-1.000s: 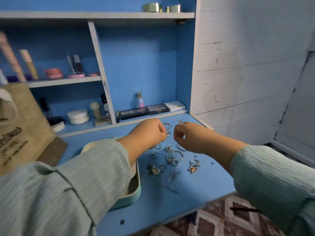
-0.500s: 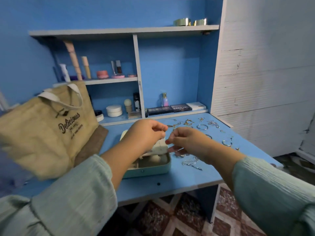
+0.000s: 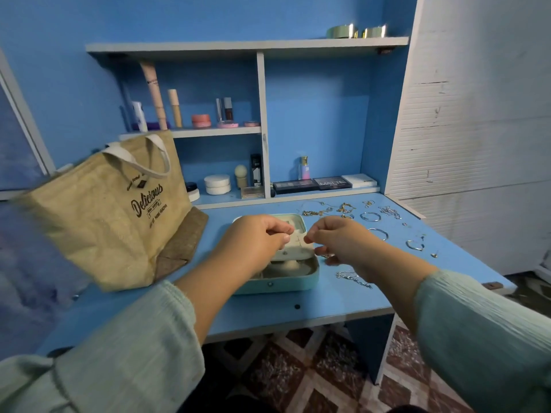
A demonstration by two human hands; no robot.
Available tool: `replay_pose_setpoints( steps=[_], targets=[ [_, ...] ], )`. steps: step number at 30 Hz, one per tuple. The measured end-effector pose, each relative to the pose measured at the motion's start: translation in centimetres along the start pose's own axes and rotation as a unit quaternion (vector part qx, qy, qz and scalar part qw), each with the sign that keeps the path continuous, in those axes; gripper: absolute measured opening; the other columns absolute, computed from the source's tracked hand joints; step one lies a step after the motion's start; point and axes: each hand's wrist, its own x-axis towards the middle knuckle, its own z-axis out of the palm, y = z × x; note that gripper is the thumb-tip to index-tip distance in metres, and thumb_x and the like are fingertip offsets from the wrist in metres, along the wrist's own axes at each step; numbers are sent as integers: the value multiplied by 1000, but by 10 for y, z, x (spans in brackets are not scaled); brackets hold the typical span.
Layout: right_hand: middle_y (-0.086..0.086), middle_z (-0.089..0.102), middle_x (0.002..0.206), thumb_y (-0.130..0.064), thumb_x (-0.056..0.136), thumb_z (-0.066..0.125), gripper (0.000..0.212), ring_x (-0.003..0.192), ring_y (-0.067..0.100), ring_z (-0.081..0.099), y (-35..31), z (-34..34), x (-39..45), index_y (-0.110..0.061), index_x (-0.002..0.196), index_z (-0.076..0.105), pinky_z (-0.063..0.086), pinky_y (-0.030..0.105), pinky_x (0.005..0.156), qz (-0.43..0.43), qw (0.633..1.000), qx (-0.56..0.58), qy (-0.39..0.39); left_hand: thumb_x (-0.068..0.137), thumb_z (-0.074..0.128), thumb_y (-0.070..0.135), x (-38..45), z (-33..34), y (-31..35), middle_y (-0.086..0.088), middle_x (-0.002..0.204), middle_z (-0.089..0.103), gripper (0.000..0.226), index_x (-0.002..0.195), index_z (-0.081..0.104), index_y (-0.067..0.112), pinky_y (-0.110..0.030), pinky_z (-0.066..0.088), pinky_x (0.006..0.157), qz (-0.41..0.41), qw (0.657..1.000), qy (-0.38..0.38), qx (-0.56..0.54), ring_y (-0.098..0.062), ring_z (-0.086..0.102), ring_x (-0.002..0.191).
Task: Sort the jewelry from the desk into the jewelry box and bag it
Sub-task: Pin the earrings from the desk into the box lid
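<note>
Since a second ago both hands had come back from the scattered pieces to hover over the open jewelry box point(image 3: 277, 278) on the worktop point(image 3: 328, 302). Left hand point(image 3: 256, 236) and right hand point(image 3: 337, 234) each had a pinched grip, probably on something tiny I couldn't make out. Most jewelry point(image 3: 369, 216) still lay loose. The bag point(image 3: 104, 216) read "Delicious", a palette point(image 3: 332, 183) "MATTE"

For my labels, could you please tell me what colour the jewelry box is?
Pale mint-green jewelry box, clearest in the head view.
</note>
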Motion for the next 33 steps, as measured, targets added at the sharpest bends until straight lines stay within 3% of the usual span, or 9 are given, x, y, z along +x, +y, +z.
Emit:
replay_pose_setpoints(
  steps=[2, 5, 9, 14, 19, 23, 27, 33],
  targets=[
    [6, 66, 103, -16, 89, 54, 12, 78, 17, 57, -2, 0, 2, -19, 78, 58, 48, 31, 70, 21, 1000, 6, 0, 89, 61, 19, -1, -1, -2, 11, 89, 65, 18, 103, 69, 26, -27, 52, 85, 11, 1000, 6, 19, -4, 61, 85],
    [10, 68, 96, -11, 88, 53, 14, 73, 23, 54, -3, 2, 5, -16, 77, 58, 46, 30, 66, 35, 998, 57, 3, 90, 59, 23, -1, -3, -6, 16, 88, 61, 21, 108, 68, 28, -9, 43, 65, 33, 998, 11, 45, 5, 54, 71],
    [11, 67, 89, -11, 93, 48, 12, 72, 24, 53, -7, 2, 12, -11, 83, 55, 50, 30, 72, 34, 990, 131, 33, 89, 60, 28, -2, -2, -9, 24, 79, 57, 19, 106, 68, 33, -5, 37, 47, 42, 997, 23, 61, 5, 51, 63],
    [12, 65, 87, -10, 94, 47, 15, 74, 22, 57, -15, 1, 22, -10, 80, 53, 52, 27, 72, 11, 978, 196, 73, 90, 57, 27, 1, -1, -10, 21, 98, 57, 24, 111, 67, 34, -1, 33, 64, 74, 993, 37, 82, 3, 51, 81],
    [11, 65, 85, -8, 94, 48, 17, 76, 21, 59, -16, -1, 35, -9, 78, 53, 54, 27, 76, -19, 960, 265, 92, 89, 59, 26, 11, 5, -16, 19, 93, 57, 24, 111, 67, 34, 2, 34, 62, 77, 993, 41, 74, 6, 50, 74],
    [14, 63, 87, -4, 93, 48, 18, 79, 21, 58, -12, -2, 45, -7, 76, 53, 55, 28, 81, -40, 940, 329, 84, 86, 63, 21, 26, 14, -25, 18, 82, 60, 19, 100, 67, 33, -7, 40, 68, 59, 997, 34, 30, 5, 53, 69],
    [12, 57, 78, 1, 91, 48, 20, 79, 22, 57, -1, -1, 58, -6, 73, 52, 53, 29, 83, -43, 922, 380, 67, 84, 65, 21, 45, 25, -36, 21, 75, 62, 23, 75, 58, 41, -21, 48, 74, 33, 999, 30, 23, 2, 54, 66],
    [10, 56, 76, 1, 92, 48, 20, 78, 19, 58, 13, 6, 77, -6, 74, 52, 52, 28, 84, -27, 908, 415, 48, 83, 67, 23, 72, 33, -44, 20, 69, 58, 23, 69, 56, 37, -9, 38, 61, 1, 999, 27, 31, 8, 51, 62]
  ],
)
